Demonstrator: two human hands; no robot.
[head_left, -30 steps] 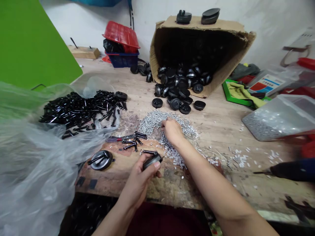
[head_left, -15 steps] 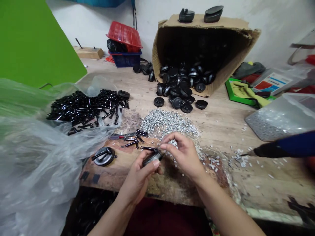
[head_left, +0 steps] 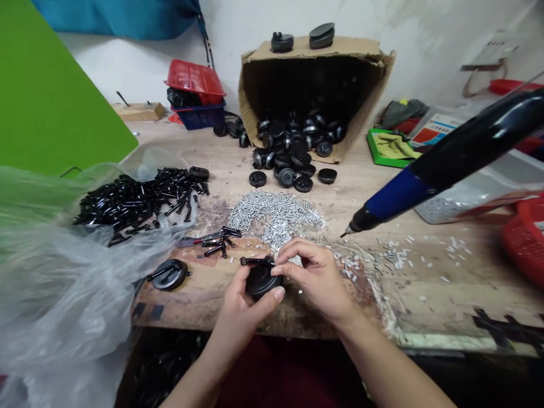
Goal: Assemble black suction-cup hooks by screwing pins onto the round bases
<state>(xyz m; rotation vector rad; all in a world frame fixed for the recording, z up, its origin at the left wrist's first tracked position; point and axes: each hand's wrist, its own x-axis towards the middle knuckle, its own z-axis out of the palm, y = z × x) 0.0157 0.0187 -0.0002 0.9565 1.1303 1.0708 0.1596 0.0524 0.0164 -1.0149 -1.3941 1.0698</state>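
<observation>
My left hand [head_left: 250,303] grips a round black disc-shaped part [head_left: 260,283], thumb on its near edge. A slim black lever [head_left: 255,261] lies across the disc's far side. My right hand [head_left: 314,275] is closed in a pinch at the lever's right end, touching the part; whatever is between its fingertips is too small to make out. Just beyond the hands are a heap of small silver pins [head_left: 276,209] and several loose black levers [head_left: 216,245]. Another disc with a lever on it [head_left: 169,274] sits to the left on the worn board [head_left: 199,306].
A blue and black powered screwdriver [head_left: 395,190] hangs at the right, tip near the bench. Behind stands a cardboard box [head_left: 365,102] spilling black discs. On the left, a clear plastic bag [head_left: 85,289] lies by a pile of black levers [head_left: 127,195]. White bits [head_left: 393,258] are scattered right.
The disc has turned in my left hand, from edge-on to its round face showing. My right hand stays pinched at the lever's end. The screwdriver shows further left and higher as the view shifts.
</observation>
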